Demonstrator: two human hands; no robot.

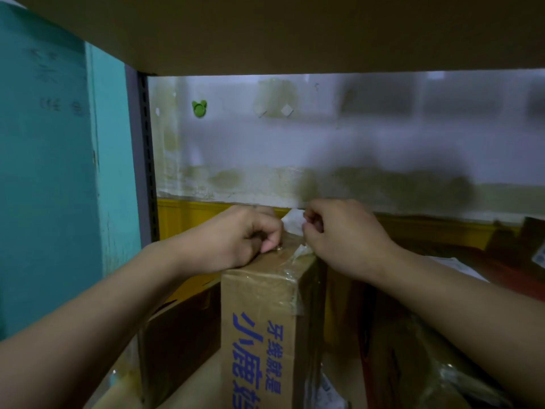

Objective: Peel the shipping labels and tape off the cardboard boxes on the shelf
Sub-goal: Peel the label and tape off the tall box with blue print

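Blue print down the near face of the cardboard box, upright toward the shelf's left end, reads 牙线就是 and 小鹿, with the rest cut off. Clear tape wraps its top right corner, unpeeled. On the box top the left hand rests with fingers curled; I cannot tell whether it grips anything. The right hand pinches a half-lifted white label, its text unreadable. Peeling looks barely begun.

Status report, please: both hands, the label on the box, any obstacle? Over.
Left hand curled on box top, grip unclear. Right hand pinches white label, partly lifted. Clear tape loose at box edge, not yet off. No obstacle seen.
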